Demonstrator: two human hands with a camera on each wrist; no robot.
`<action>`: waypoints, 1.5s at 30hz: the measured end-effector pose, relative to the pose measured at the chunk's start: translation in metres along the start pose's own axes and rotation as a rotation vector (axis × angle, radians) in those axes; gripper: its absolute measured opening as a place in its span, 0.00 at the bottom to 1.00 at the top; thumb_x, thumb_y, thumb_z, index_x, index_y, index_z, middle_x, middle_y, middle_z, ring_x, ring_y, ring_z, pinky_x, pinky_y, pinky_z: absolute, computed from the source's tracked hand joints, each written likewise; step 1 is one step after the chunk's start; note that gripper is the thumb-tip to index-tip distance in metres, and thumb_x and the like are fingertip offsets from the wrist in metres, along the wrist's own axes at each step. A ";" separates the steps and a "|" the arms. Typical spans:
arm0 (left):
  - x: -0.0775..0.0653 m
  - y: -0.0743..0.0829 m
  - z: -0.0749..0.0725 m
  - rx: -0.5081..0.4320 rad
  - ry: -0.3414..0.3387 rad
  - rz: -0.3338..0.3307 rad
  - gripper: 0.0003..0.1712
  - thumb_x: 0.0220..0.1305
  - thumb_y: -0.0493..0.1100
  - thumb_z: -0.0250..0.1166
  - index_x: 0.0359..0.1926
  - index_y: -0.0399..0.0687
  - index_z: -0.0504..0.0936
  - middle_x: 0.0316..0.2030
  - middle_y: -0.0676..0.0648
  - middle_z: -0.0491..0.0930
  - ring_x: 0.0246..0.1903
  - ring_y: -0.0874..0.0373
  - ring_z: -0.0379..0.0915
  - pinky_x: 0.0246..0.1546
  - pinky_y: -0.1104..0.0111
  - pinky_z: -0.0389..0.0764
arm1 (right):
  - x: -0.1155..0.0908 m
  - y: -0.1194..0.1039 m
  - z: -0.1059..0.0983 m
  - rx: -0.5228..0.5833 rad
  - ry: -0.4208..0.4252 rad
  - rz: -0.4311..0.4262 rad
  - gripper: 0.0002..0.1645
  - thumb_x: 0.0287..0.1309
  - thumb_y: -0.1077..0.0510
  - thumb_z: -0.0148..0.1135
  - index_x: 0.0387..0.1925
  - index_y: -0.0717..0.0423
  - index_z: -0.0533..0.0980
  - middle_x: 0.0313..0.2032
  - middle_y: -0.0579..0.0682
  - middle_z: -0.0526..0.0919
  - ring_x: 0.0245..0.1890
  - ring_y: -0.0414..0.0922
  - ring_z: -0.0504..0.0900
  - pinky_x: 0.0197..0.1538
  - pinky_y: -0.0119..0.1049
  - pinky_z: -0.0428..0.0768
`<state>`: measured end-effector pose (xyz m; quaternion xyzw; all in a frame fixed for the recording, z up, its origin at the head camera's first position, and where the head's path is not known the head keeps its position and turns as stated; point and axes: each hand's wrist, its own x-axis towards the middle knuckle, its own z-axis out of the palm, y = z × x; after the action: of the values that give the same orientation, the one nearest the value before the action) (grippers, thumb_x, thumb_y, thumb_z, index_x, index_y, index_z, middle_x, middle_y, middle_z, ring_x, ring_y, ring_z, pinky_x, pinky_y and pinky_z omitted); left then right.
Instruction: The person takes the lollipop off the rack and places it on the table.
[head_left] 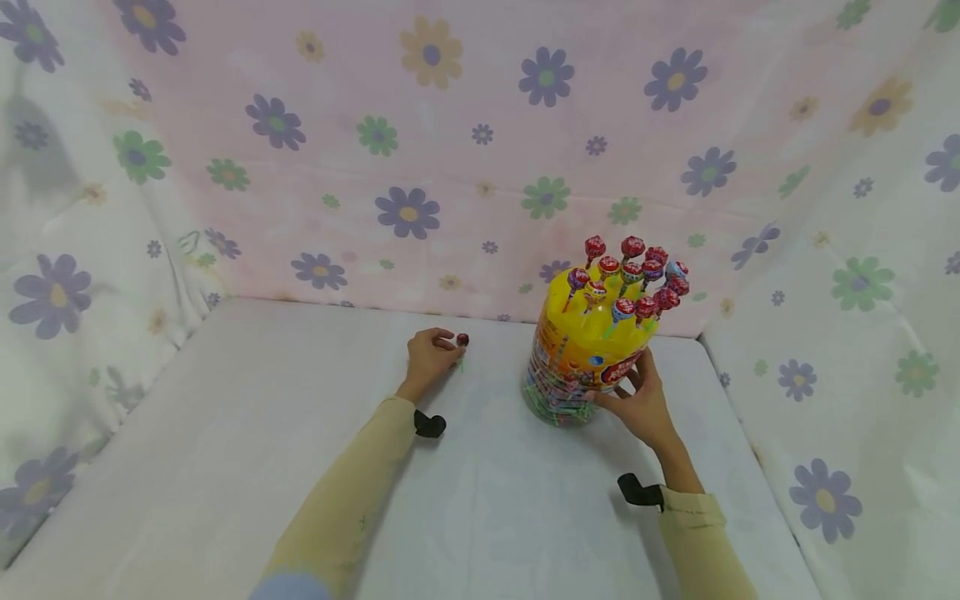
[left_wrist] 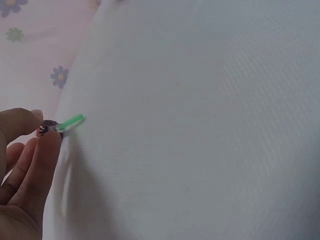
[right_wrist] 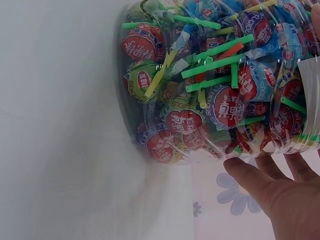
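Note:
My left hand (head_left: 432, 358) pinches a lollipop (head_left: 462, 340) with a dark red wrapper between thumb and fingertips, just above the table. In the left wrist view its green stick (left_wrist: 72, 121) points away from the fingers. My right hand (head_left: 640, 404) holds the side of a large clear jar (head_left: 558, 392), thumb on the near side and fingers around the right. Through its wall the right wrist view shows many wrapped lollipops (right_wrist: 227, 107) with coloured sticks. A yellow lid (head_left: 588, 321) tops the jar, and several lollipops (head_left: 632, 247) stand upright in it, heads up.
A white-covered table (head_left: 480, 500) lies under both arms. Behind it hangs a pink flowered cloth (head_left: 450, 167), with white flowered cloth (head_left: 847, 333) at the sides. Black straps (head_left: 430, 425) sit at both wrists.

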<state>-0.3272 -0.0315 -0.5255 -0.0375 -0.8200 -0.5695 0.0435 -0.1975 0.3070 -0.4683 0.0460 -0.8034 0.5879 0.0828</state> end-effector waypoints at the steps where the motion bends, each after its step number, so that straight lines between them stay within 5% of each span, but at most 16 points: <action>1: -0.001 0.001 -0.001 -0.023 -0.008 0.005 0.18 0.58 0.33 0.75 0.49 0.29 0.83 0.36 0.33 0.87 0.27 0.50 0.87 0.28 0.70 0.86 | 0.001 0.002 -0.001 -0.006 0.002 -0.003 0.60 0.55 0.64 0.76 0.78 0.42 0.49 0.73 0.55 0.62 0.72 0.62 0.64 0.67 0.68 0.68; 10: -0.013 0.023 -0.007 -0.194 -0.114 0.036 0.20 0.60 0.31 0.72 0.54 0.30 0.82 0.40 0.33 0.85 0.35 0.49 0.88 0.33 0.64 0.89 | -0.001 0.008 -0.002 -0.037 0.000 -0.005 0.61 0.54 0.62 0.77 0.79 0.40 0.48 0.73 0.54 0.62 0.72 0.62 0.64 0.67 0.68 0.68; 18: -0.028 0.063 -0.005 -0.321 -0.210 0.170 0.21 0.61 0.29 0.71 0.56 0.32 0.80 0.40 0.32 0.83 0.40 0.29 0.83 0.34 0.65 0.89 | -0.001 0.007 -0.003 -0.042 0.004 -0.011 0.62 0.54 0.62 0.77 0.79 0.40 0.48 0.73 0.54 0.61 0.71 0.63 0.65 0.67 0.69 0.68; 28: -0.052 0.113 0.000 -0.334 -0.266 0.306 0.21 0.64 0.32 0.70 0.57 0.35 0.81 0.43 0.34 0.84 0.38 0.42 0.86 0.38 0.65 0.89 | -0.001 0.007 0.001 -0.041 0.000 -0.008 0.61 0.55 0.62 0.77 0.79 0.40 0.48 0.73 0.54 0.61 0.70 0.61 0.65 0.67 0.68 0.68; 45: -0.062 0.175 0.014 -0.340 -0.277 0.448 0.20 0.67 0.33 0.67 0.59 0.34 0.80 0.47 0.37 0.83 0.46 0.48 0.83 0.50 0.65 0.86 | 0.002 0.005 -0.006 -0.032 -0.067 0.022 0.63 0.57 0.62 0.75 0.79 0.37 0.41 0.75 0.55 0.54 0.73 0.64 0.58 0.69 0.72 0.63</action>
<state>-0.2467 0.0416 -0.3748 -0.3012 -0.6826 -0.6641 0.0489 -0.1995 0.3141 -0.4710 0.0554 -0.8154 0.5741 0.0500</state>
